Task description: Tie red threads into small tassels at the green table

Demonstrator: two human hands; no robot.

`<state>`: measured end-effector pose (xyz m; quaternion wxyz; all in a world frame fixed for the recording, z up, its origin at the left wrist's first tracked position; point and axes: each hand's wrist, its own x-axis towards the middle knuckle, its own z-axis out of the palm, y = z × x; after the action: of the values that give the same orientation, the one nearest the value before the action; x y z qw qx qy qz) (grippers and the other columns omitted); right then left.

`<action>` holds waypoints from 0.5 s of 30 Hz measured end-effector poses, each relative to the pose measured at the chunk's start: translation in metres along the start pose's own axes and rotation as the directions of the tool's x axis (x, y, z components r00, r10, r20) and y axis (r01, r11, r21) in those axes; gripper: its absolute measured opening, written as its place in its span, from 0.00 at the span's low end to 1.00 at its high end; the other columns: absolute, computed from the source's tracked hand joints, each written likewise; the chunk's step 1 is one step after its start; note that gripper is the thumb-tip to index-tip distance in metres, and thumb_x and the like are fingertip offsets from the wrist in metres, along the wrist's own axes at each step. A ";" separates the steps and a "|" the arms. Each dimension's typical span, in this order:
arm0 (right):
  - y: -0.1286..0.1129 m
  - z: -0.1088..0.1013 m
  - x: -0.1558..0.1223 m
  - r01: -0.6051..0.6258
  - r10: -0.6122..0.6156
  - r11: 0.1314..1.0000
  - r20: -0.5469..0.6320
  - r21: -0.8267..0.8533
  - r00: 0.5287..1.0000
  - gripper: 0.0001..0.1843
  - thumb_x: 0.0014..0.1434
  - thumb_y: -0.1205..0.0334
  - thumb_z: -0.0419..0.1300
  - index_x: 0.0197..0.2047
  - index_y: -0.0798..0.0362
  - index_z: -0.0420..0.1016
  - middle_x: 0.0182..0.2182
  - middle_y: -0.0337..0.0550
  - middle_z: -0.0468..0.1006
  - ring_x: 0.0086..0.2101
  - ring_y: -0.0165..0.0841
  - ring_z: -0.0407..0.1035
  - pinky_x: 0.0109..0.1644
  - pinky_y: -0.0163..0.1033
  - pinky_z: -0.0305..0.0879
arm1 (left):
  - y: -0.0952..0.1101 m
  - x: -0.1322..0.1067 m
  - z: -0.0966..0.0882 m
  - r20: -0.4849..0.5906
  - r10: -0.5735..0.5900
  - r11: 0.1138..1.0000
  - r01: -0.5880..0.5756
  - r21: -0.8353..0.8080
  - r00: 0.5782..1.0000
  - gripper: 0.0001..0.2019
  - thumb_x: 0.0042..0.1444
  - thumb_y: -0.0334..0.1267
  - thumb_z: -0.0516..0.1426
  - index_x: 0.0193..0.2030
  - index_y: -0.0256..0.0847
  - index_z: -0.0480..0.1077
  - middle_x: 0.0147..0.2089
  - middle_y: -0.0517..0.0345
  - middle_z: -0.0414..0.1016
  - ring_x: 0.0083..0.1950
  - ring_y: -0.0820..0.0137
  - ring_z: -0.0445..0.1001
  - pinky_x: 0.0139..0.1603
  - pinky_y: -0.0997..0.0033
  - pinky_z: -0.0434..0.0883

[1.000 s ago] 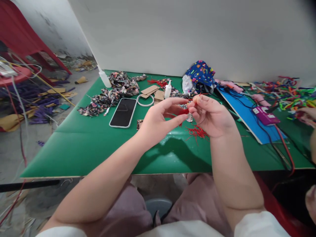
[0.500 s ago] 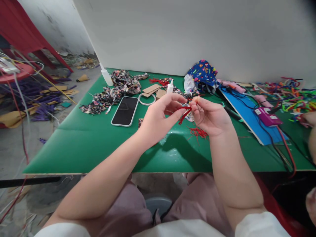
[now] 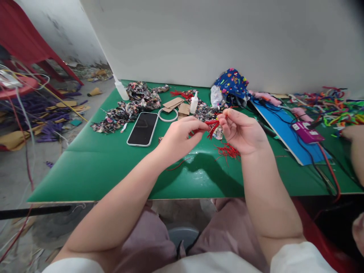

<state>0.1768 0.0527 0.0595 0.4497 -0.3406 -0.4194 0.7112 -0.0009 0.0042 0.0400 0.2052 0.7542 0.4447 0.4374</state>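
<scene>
Between my two hands, above the green table (image 3: 93,170), is a small bundle of red cords (image 3: 212,130) with loose ends hanging down. The fingers of my left hand (image 3: 183,138) are closed on the left end of the bundle. My right hand (image 3: 241,131) pinches with thumb and forefinger near the bundle's right end; a small yellowish bit shows at the fingertips. On the table below my right hand lies a pile of short red cords (image 3: 228,150). One single red cord (image 3: 178,165) lies below my left hand.
A phone (image 3: 143,129), a white ring (image 3: 167,115), cardboard pieces (image 3: 173,103) and a small white bottle (image 3: 194,103) lie beyond my left hand. Crumpled patterned fabric (image 3: 125,113) is at left. A blue folder (image 3: 281,132), a purple device with cables (image 3: 307,132) and another person's arm (image 3: 355,148) are at right.
My left hand's fingers have drawn closer together on the red cords, and the wrist has moved slightly left. My right hand keeps its pinch in nearly the same place.
</scene>
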 end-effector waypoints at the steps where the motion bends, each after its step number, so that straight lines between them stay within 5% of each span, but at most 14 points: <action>1: 0.000 0.000 0.000 0.009 -0.009 1.000 0.001 -0.011 1.000 0.04 0.52 0.62 0.63 0.28 0.52 0.74 0.27 0.33 0.79 0.28 0.21 0.75 0.31 0.21 0.72 | 0.000 0.000 0.001 -0.001 -0.003 1.000 0.003 0.012 1.000 0.11 0.54 0.29 0.51 0.38 0.39 0.74 0.37 0.57 0.74 0.37 0.74 0.71 0.37 0.76 0.67; 5: -0.002 -0.001 0.000 0.025 -0.025 0.999 0.000 -0.043 1.000 0.05 0.52 0.61 0.62 0.27 0.52 0.74 0.27 0.33 0.79 0.28 0.21 0.75 0.31 0.20 0.71 | 0.001 0.000 -0.004 0.031 -0.013 0.998 0.011 0.069 0.999 0.12 0.53 0.29 0.51 0.38 0.39 0.74 0.36 0.57 0.75 0.38 0.73 0.72 0.37 0.76 0.67; 9: -0.003 -0.001 -0.001 0.041 -0.041 0.999 0.002 -0.027 0.999 0.03 0.50 0.62 0.64 0.27 0.52 0.74 0.26 0.33 0.79 0.27 0.21 0.75 0.30 0.20 0.71 | -0.020 0.002 -0.027 0.218 -0.066 0.974 0.016 0.224 0.974 0.11 0.53 0.33 0.51 0.36 0.41 0.75 0.40 0.57 0.76 0.42 0.70 0.72 0.45 0.71 0.68; 12: -0.002 -0.001 -0.001 0.046 -0.047 0.998 -0.006 -0.037 0.999 0.03 0.50 0.63 0.64 0.27 0.52 0.74 0.26 0.33 0.79 0.27 0.21 0.75 0.30 0.21 0.72 | -0.060 -0.001 -0.050 -0.084 -0.252 0.821 0.259 0.509 0.964 0.15 0.55 0.38 0.49 0.44 0.40 0.72 0.47 0.51 0.74 0.50 0.61 0.70 0.54 0.61 0.64; 15: 0.000 -0.001 0.000 0.043 -0.043 0.998 -0.008 -0.038 0.999 0.04 0.51 0.63 0.63 0.27 0.53 0.74 0.26 0.34 0.79 0.27 0.22 0.75 0.30 0.22 0.72 | -0.099 -0.008 -0.063 -0.240 -0.531 0.536 0.542 0.647 0.812 0.28 0.51 0.47 0.53 0.57 0.36 0.63 0.52 0.39 0.69 0.53 0.49 0.67 0.52 0.52 0.64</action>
<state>0.1774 0.0531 0.0591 0.4603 -0.3431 -0.4382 0.6916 -0.1046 0.0438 0.0002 0.0302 0.5980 0.7847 0.1603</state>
